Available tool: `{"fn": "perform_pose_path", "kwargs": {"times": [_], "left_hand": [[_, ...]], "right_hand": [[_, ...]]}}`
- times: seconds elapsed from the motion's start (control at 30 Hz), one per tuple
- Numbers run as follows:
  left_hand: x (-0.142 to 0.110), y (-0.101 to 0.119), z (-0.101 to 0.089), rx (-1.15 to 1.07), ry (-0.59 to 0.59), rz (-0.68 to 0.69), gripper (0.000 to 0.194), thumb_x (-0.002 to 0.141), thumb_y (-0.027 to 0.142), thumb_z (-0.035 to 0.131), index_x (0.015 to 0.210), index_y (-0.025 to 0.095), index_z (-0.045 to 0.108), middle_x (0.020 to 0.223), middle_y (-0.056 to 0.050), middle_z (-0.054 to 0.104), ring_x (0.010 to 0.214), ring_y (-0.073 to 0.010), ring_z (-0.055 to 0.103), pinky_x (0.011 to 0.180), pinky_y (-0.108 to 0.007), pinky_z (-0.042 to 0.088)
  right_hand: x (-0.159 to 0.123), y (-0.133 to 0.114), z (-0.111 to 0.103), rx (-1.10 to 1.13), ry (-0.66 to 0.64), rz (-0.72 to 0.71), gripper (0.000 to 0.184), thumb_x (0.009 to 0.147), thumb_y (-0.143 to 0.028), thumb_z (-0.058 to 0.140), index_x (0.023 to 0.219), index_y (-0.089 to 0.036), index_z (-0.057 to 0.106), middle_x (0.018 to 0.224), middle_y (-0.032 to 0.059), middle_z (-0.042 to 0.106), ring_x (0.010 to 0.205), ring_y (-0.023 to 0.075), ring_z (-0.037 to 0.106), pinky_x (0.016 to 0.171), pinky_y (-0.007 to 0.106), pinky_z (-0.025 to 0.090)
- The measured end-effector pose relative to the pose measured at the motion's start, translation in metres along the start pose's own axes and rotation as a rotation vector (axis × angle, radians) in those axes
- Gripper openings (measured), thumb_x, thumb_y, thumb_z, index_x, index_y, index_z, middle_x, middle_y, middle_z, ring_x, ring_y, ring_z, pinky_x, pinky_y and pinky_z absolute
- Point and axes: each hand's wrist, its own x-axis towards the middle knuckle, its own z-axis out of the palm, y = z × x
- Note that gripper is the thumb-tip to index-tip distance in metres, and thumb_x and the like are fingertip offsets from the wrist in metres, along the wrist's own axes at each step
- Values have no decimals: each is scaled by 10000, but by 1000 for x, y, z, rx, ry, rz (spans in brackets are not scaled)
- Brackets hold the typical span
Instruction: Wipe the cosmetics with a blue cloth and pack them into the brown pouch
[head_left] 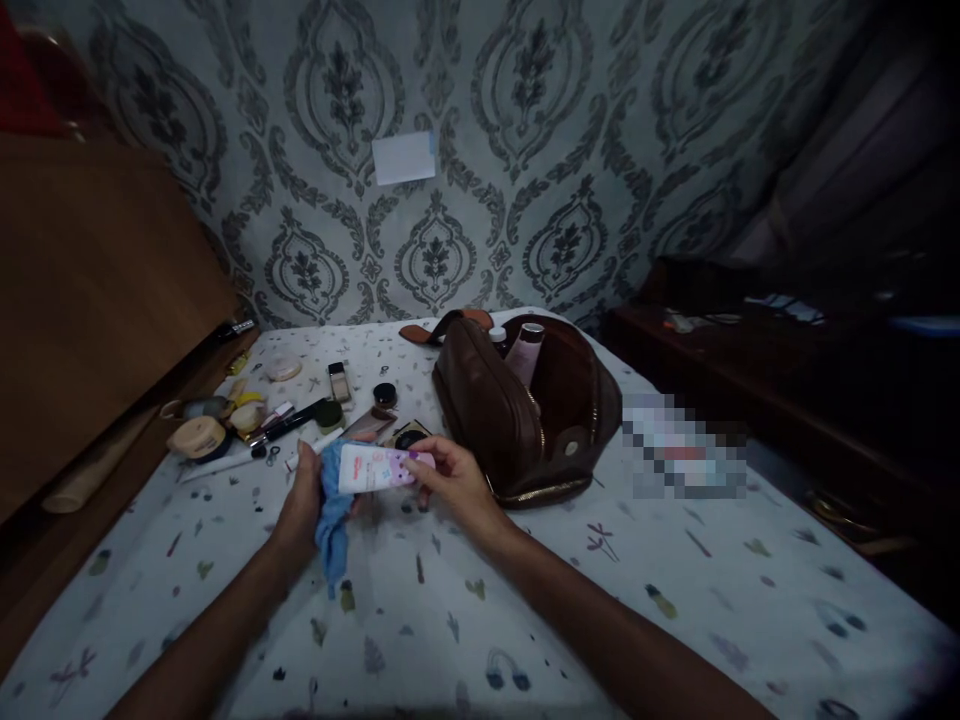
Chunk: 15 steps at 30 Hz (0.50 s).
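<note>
A white and purple squeeze tube point(371, 469) lies sideways between my two hands, above the patterned cloth. My left hand point(301, 500) is closed round a blue cloth point(334, 545), which wraps the tube's left end and hangs down below it. Thumb and fingers of my right hand point(456, 480) pinch the tube's right end. Just beyond my right hand stands a brown toiletry bag point(484, 400), unzipped, with a pink bottle point(525, 358) and a white-capped bottle point(497, 335) upright inside. The fingers of my left hand are partly hidden behind the cloth and tube.
Several cosmetics lie to the left and behind my hands: a beige jar point(196, 438), a black-capped bottle point(339, 382), a round compact point(283, 368) and a black-lidded pot point(385, 394). A blurred-out item point(682, 450) lies right of the bag. Wooden furniture point(97, 300) borders the left.
</note>
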Motion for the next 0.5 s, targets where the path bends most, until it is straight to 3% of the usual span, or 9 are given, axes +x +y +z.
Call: {"fn": "perform_pose_path", "kwargs": {"times": [0.17,0.23,0.37,0.5], "left_hand": [[-1,1,-7,275,114,78,471,699,612,728,793,164,615,510,22,598,428,-86,448,390,-166,330],[0,0,-8,309,185,86,481,686,625,727,689,175,558,501,21,588,437,-88,460,399,-166,352],[2,1,-5,255,270,57,486,644,620,753,682,174,565,506,25,584,453,-99,497,393,-162,372],[0,5,-3,202,326,-29,485,595,612,775,634,186,548,454,40,544,390,-99,459,353,-175,361]], "right_hand": [[1,0,0,-15,95,-29,401,636,-490,818,800,-188,612,620,-44,602,497,91,519,463,213,437],[-1,-1,2,-3,87,-42,404,628,-483,822,814,-196,606,622,-51,586,511,97,521,490,220,450],[-11,-7,8,-13,43,-128,385,654,-426,819,906,-219,616,765,-21,624,652,128,581,605,242,496],[-22,-18,10,-284,64,-385,253,768,-353,740,969,-227,652,882,21,634,783,163,601,698,275,506]]}}
